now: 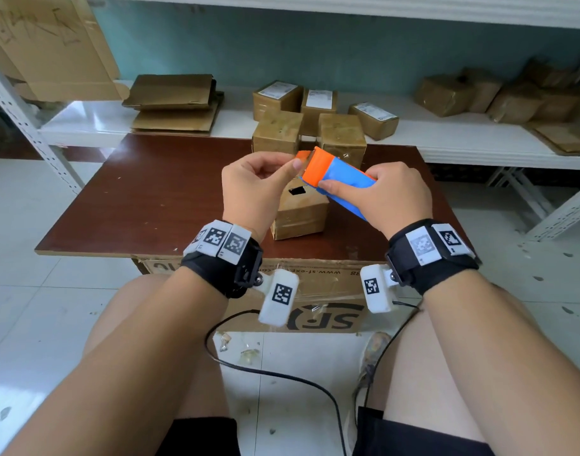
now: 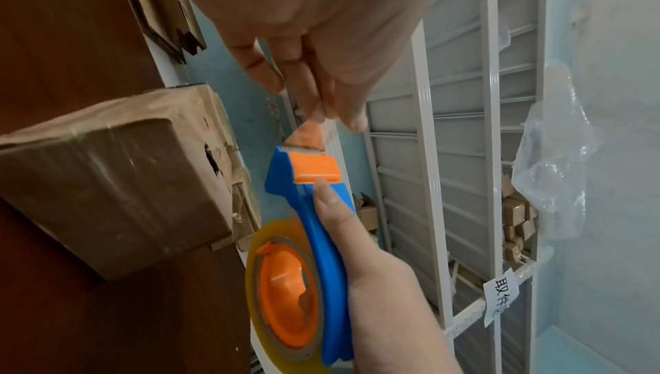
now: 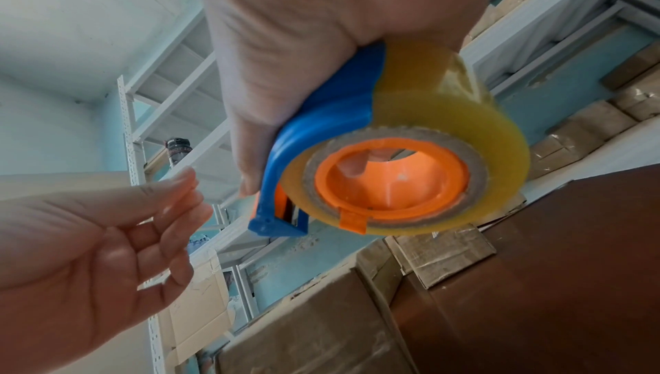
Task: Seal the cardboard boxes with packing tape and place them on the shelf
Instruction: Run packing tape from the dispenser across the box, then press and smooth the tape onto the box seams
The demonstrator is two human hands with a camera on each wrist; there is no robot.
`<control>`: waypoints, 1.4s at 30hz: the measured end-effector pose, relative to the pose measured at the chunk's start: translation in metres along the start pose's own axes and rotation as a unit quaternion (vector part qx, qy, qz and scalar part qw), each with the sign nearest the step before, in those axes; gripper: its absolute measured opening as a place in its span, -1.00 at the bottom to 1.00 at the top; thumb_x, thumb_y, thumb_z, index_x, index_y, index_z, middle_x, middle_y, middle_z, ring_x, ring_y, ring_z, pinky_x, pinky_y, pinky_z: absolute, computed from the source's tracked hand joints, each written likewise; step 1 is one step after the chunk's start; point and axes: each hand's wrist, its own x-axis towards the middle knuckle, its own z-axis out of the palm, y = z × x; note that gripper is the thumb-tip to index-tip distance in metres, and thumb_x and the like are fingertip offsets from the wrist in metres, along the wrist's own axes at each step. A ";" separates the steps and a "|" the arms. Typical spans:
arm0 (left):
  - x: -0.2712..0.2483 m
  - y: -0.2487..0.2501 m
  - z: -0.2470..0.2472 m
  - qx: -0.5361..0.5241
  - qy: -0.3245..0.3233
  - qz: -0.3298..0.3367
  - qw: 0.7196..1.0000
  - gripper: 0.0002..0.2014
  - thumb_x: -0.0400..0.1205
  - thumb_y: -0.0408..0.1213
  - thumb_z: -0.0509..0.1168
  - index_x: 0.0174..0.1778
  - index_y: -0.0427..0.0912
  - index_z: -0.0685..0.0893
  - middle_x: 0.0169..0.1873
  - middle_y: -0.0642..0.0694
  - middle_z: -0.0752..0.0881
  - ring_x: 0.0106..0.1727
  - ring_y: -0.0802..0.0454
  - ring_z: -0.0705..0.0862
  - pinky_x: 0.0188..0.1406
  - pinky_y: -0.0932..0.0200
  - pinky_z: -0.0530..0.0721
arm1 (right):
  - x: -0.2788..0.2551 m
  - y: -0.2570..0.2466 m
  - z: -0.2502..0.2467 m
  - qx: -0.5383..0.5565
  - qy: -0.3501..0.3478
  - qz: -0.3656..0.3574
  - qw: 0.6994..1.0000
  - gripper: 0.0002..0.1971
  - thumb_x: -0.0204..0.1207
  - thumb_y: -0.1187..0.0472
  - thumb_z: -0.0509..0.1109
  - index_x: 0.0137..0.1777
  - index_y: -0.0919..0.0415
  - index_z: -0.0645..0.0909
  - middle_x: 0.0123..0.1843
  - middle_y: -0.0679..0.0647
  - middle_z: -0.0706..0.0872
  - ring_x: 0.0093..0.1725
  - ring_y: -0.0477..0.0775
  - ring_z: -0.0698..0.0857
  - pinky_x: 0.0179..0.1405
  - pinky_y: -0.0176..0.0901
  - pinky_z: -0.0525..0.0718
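My right hand (image 1: pixel 392 194) grips a blue and orange tape dispenser (image 1: pixel 343 181) above the brown table (image 1: pixel 143 205). The thumb lies along its blue back, and a roll of clear yellowish tape (image 3: pixel 450 114) sits on its orange hub. My left hand (image 1: pixel 275 169) pinches the free tape end (image 2: pixel 308 130) at the dispenser's toothed cutter, thumb against fingertips. Below both hands a small cardboard box (image 1: pixel 298 215) stands on the table, with a dark hole in its top face. In the left wrist view the box (image 2: pixel 118 182) lies just left of the dispenser (image 2: pixel 321 225), apart from it.
Several taped boxes (image 1: pixel 341 136) stand at the table's far edge and on the white shelf (image 1: pixel 91 123) behind. Flattened cardboard (image 1: pixel 176 103) is stacked at the shelf's left, more boxes (image 1: pixel 499 93) at its right. A large printed carton (image 1: pixel 328 291) sits under the table. A black cable (image 1: pixel 282 376) crosses the floor.
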 end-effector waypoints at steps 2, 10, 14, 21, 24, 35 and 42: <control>0.001 -0.003 0.010 0.001 0.012 0.005 1.000 -0.94 0.58 -0.26 0.67 -0.13 -0.09 0.92 -0.20 -0.01 0.92 -0.15 0.16 0.82 -0.05 0.21 0.73 | 0.003 0.002 -0.001 0.002 0.011 0.010 1.000 -0.12 0.23 -0.78 0.35 -0.46 0.13 0.34 -0.53 0.05 0.34 -0.53 0.10 0.35 -0.49 -0.08 0.24; 0.005 -0.015 0.038 0.048 0.025 0.055 0.997 -0.90 0.61 -0.27 0.63 -0.03 -0.21 0.94 -0.15 -0.05 0.90 -0.14 0.18 0.81 -0.06 0.27 0.72 | 0.015 0.007 0.000 0.028 0.003 0.067 0.997 -0.10 0.09 -0.84 0.37 -0.46 0.10 0.34 -0.53 0.02 0.31 -0.53 0.09 0.33 -0.46 -0.02 0.26; 0.005 -0.020 0.043 0.075 0.034 0.056 0.995 -0.90 0.62 -0.29 0.61 -0.02 -0.24 0.92 -0.14 -0.05 0.89 -0.13 0.19 0.80 -0.05 0.26 0.72 | 0.017 0.004 0.008 0.045 -0.011 0.086 0.995 -0.10 0.06 -0.83 0.39 -0.47 0.10 0.37 -0.53 0.01 0.33 -0.53 0.08 0.35 -0.44 -0.02 0.27; -0.025 0.006 0.042 0.104 -0.025 0.216 0.970 -0.94 0.64 -0.38 0.60 -0.08 -0.15 0.87 -0.18 -0.05 0.85 -0.15 0.20 0.76 -0.06 0.31 0.67 | 0.048 0.069 0.000 0.052 -0.046 0.229 0.971 -0.22 0.29 -0.60 0.55 -0.28 0.18 0.45 -0.40 0.07 0.49 -0.35 0.18 0.57 -0.43 -0.07 0.37; -0.012 0.001 0.033 0.026 -0.016 0.049 0.998 -0.95 0.66 -0.31 0.59 -0.08 -0.12 0.85 -0.22 -0.06 0.87 -0.19 0.14 0.79 -0.07 0.14 0.81 | 0.052 0.075 0.011 0.024 -0.090 0.198 0.976 -0.24 0.34 -0.55 0.56 -0.36 0.14 0.34 -0.43 0.06 0.40 -0.44 0.15 0.45 -0.47 -0.03 0.27; 0.008 0.006 0.006 -0.169 -0.083 -0.167 0.968 -0.93 0.78 -0.43 0.41 -0.02 -0.26 0.69 -0.24 -0.08 0.70 -0.18 0.10 0.73 0.17 -0.03 0.85 | 0.025 0.004 0.015 0.342 -0.128 0.069 0.928 -0.48 0.72 -0.33 0.34 0.17 0.13 0.82 0.02 0.13 0.89 -0.06 0.09 0.85 0.11 0.08 0.79; 0.004 0.013 0.003 -0.195 -0.169 -0.172 0.951 -0.92 0.70 -0.28 0.43 0.00 -0.20 0.68 -0.26 0.00 0.78 -0.20 0.16 0.77 0.22 -0.09 0.85 | 0.000 -0.025 0.010 0.510 -0.320 0.090 0.793 -0.71 0.60 -0.08 0.63 0.19 0.06 0.81 0.18 0.10 0.89 0.10 0.02 0.83 0.41 0.05 0.73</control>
